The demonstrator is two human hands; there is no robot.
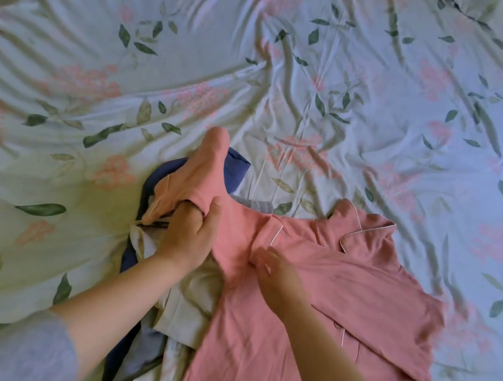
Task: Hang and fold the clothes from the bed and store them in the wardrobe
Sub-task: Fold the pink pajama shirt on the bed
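On the bed (pixel 296 65), the left hand (pixel 189 233) grips 1 sleeve of the pink pyjama shirt (pixel 309 298) with closed fingers while the right hand (pixel 276 276) pinches its front, so folding seems started; next, probably fold that sleeve inward.

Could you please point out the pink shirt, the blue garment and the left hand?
pink shirt (pixel 309 298), head view, on its front panel.
blue garment (pixel 236 168), head view, on its upper fold.
left hand (pixel 190 233), head view, on its back.
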